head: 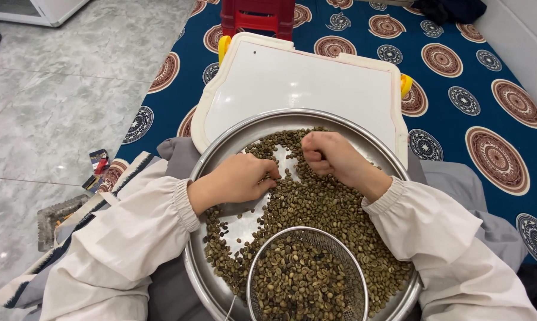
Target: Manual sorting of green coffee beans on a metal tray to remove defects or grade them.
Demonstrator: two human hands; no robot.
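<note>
Nearest us, at six o'clock, one round wire-mesh sieve (307, 279) full of beans sits in our single wide steel tray (212, 279). The greenish-brown raw coffee beans (322, 205) lie heaped under our hands: our left hand (240, 177) pinches narrowly at beans at ten o'clock, our right hand (328, 153) curls into a fist; whether it holds any we cannot tell. Beyond, at twelve, lies one white plastic board (298, 80).
</note>
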